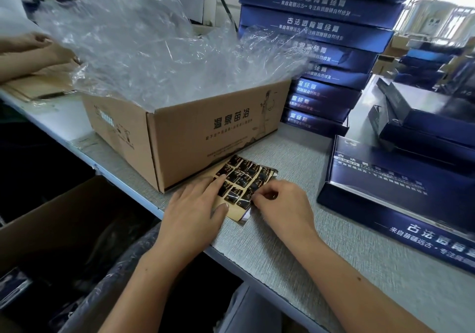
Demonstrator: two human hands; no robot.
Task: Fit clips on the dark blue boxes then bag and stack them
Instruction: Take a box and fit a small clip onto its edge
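A tan backing sheet [240, 178] with several small black glossy stickers lies on the grey table, in front of the cardboard carton. My left hand [195, 201] lies flat on the sheet's left part, fingers spread and pressing it down. My right hand [282, 204] pinches at the sheet's right edge with thumb and forefinger, on one black sticker. A dark blue box [401, 204] with white lettering lies flat at the right, close to my right hand. A tall stack of dark blue boxes [326, 57] stands behind it.
An open cardboard carton [205, 132] holds crumpled clear plastic bags [154, 44]. More dark blue boxes [424, 127] sit on the far right. Another person's hands [33, 49] rest on flat cardboard at the upper left. A brown carton [64, 224] stands below the table edge.
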